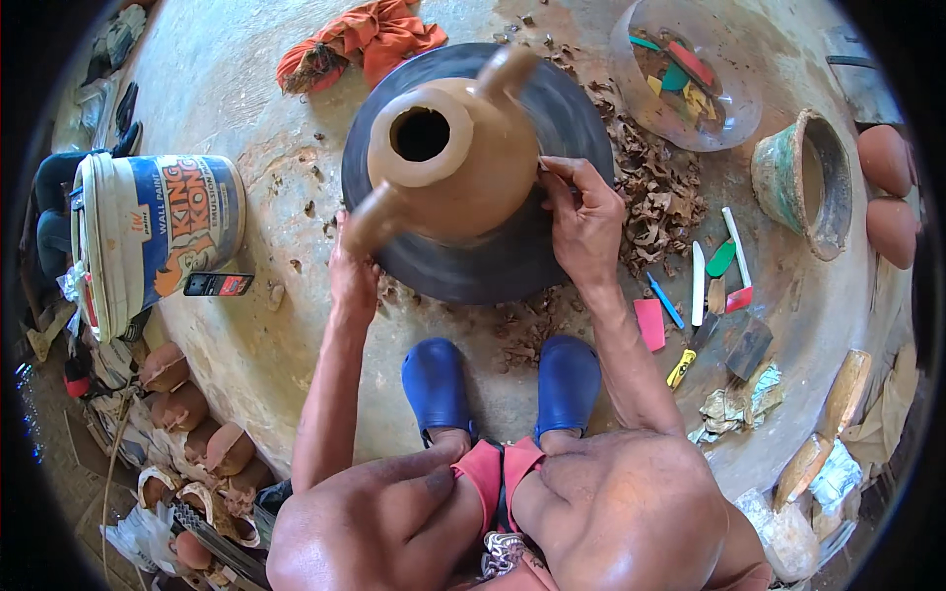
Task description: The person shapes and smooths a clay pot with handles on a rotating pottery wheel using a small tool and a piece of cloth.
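A brown clay pot [463, 202] with a round open mouth stands on a dark potter's wheel [453, 286]. Two stubby clay arms stick out from its sides, one at the upper right and one at the lower left, both smeared by motion. My right hand [586, 217] is at the pot's right side, thumb and forefinger pinched near its wall; a small pale speck shows at the fingertips, too small to name. At the wheel's left edge is my left hand [353, 271], close to the lower-left clay arm, which partly hides its fingers.
Clay trimmings [655, 197] lie right of the wheel. Beyond are a clear basin [744, 118] of scraps and a clay-smeared bucket [778, 177]. Small tools, including a yellow cutter [681, 368], lie lower right. A paint bucket [212, 212], phone [219, 285] and orange cloth [379, 39] surround the left side.
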Available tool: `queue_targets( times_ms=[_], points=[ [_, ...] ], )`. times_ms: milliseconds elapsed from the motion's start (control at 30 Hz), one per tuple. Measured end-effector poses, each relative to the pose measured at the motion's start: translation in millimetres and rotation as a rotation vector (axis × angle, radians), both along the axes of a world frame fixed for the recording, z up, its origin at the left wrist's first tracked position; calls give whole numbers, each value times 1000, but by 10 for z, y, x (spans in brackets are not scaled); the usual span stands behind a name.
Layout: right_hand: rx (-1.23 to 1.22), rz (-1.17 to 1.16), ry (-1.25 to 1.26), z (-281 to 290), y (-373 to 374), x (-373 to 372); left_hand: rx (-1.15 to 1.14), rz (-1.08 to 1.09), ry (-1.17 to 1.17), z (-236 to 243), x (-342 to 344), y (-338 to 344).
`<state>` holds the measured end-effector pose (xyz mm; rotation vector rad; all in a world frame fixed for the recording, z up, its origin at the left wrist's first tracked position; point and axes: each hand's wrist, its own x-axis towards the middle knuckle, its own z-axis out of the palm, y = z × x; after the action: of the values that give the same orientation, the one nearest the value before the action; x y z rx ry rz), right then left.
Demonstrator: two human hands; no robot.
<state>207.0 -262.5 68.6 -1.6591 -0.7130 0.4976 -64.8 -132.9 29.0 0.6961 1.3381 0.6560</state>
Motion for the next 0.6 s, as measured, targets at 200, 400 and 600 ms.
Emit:
queue_targets(
  times_ms=[200,400,600],
  points=[
    [18,-27,-63,1,-49,-17,-502,-464,-330,95,38,-1308],
    [31,-84,59,-30,-125,-50,-261,-200,64,222,118,-727],
    [119,-93,-71,-114,-68,-142,-134,-38,62,63,174,-270]
  ],
)
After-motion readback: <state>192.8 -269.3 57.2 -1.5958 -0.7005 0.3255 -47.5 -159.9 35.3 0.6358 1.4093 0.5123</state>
